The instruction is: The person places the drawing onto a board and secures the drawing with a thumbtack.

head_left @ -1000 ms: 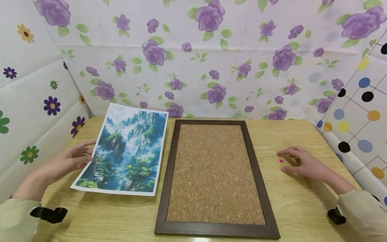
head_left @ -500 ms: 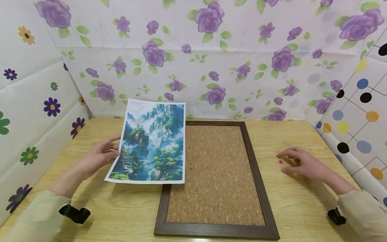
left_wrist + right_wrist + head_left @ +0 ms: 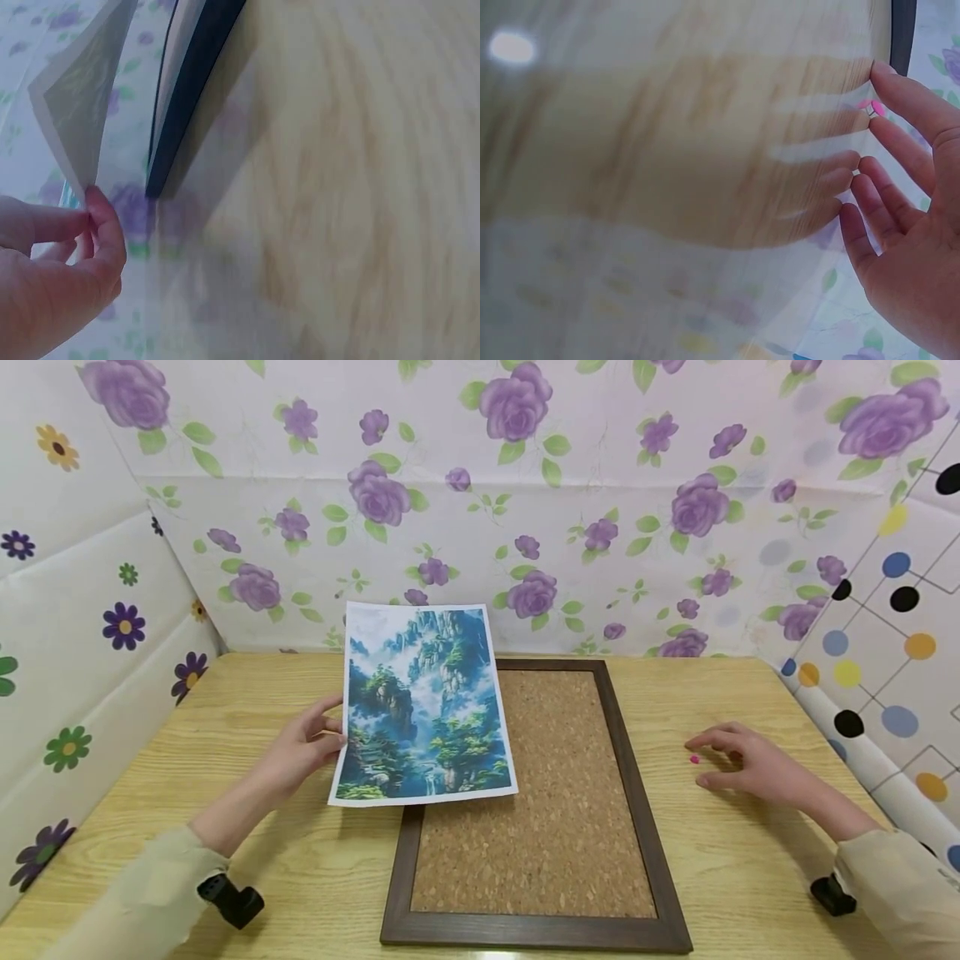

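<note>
In the head view, the left hand [image 3: 300, 755] held the landscape print [image 3: 422, 706] partly over the framed corkboard [image 3: 555, 827]. The left wrist view showed that grip pinching the print's edge. In the right wrist view, the right hand [image 3: 919, 225] rested fingertips on the bench [image 3: 667, 157], grip wide, near a pink pin [image 3: 878, 108].

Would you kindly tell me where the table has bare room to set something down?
Bare table lies right of the corkboard, beyond the right hand, and left of the picture, beyond the left hand. It's crowded where the picture overhangs the corkboard and near the pink item.
</note>
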`<move>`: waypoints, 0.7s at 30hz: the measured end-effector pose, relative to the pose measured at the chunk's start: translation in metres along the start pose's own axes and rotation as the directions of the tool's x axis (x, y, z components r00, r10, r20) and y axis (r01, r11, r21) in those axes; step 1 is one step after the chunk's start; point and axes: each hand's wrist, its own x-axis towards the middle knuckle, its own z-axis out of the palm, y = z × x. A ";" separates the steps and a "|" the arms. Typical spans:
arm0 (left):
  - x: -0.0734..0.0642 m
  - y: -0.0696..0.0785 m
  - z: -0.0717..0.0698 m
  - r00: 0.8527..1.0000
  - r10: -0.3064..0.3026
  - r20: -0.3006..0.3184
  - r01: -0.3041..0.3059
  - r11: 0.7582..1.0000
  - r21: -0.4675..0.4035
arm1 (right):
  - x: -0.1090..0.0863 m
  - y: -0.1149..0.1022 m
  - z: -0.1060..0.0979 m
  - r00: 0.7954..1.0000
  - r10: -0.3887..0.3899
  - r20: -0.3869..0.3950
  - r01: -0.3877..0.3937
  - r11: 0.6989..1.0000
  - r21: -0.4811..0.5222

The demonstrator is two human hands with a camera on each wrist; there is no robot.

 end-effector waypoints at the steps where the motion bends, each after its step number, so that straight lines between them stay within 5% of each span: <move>1: 0.001 0.001 0.004 1.000 0.000 -0.004 0.000 1.000 -0.010 | 0.000 0.000 0.000 1.000 0.000 -0.005 0.000 1.000 -0.001; 10: 0.004 0.006 0.035 0.999 0.017 -0.029 -0.018 0.999 -0.052 | -0.001 -0.003 -0.003 0.999 0.038 0.020 -0.038 0.999 0.030; 21: 0.004 0.008 0.068 1.000 0.012 0.010 -0.012 0.998 -0.067 | -0.002 -0.008 -0.002 0.999 0.052 -0.001 -0.052 0.999 0.017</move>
